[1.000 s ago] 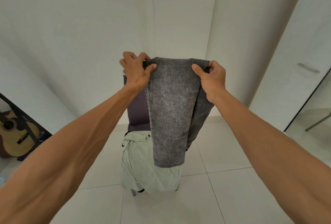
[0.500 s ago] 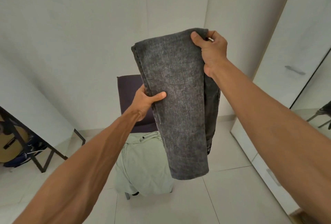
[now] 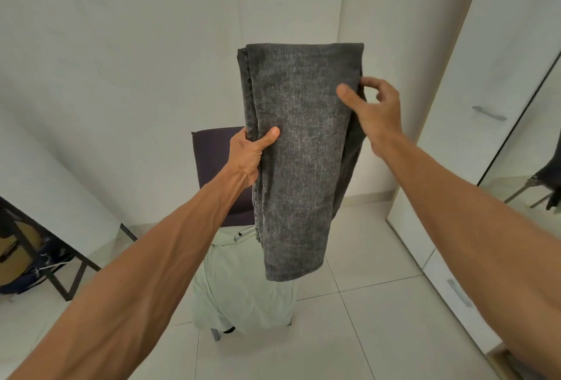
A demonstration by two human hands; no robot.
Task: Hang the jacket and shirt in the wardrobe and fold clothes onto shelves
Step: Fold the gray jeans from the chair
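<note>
The left hand [image 3: 253, 152] is clamped on the left edge of a folded pair of grey jeans [image 3: 303, 161]. Its thumb is pressed flat on the front of the cloth and its fingers are out of sight behind. The right hand [image 3: 375, 109] holds the opposite edge higher up, thumb laid on the front and fingers curled round the back. That hand is a little blurred, so how tightly the fingers close is hard to tell. Both arms reach out in front of the person at about chest height.

The jeans hang in the air between the two hands, doubled over so that a smooth fold runs along the top and the loose ends drop straight down. They touch nothing below them.

Behind and under the jeans stands a chair [image 3: 212, 164] with a dark backrest. A pale green garment [image 3: 243, 291] is heaped on its seat and spills down over the front. The chair stands on a floor [image 3: 379, 334] of large light tiles, close to a plain white wall.

To the right stands the wardrobe [image 3: 501, 60], its white doors closed, with a slim metal handle [image 3: 489, 113] on one of them. Beside it at the far right is a mirror [image 3: 540, 148]. At the far left, a guitar [image 3: 13, 253] shows behind the black frame [image 3: 69, 270] of a table.
</note>
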